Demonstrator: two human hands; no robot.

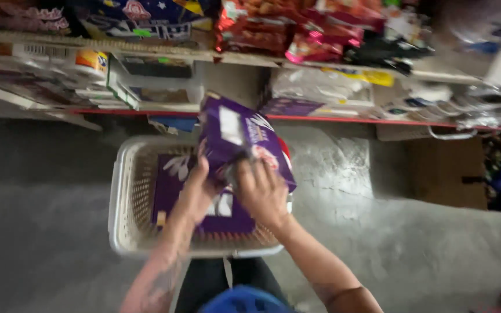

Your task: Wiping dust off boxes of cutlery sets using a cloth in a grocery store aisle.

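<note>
I hold a purple packet (240, 139) with both hands above a cream plastic basket (122, 197) on the floor. My left hand (195, 188) grips the packet's lower left edge. My right hand (262, 191) grips its lower right side. The packet is tilted, its top leaning toward the shelves. Another purple packet (169, 185) lies flat inside the basket under my hands. The picture is blurred.
Low shelves (146, 52) run across the back, stacked with colourful snack bags, boxes and plastic-wrapped goods. A red shelf edge (349, 119) sits just behind the basket. A brown cardboard box (445, 174) stands at the right. Grey concrete floor (42, 232) surrounds the basket.
</note>
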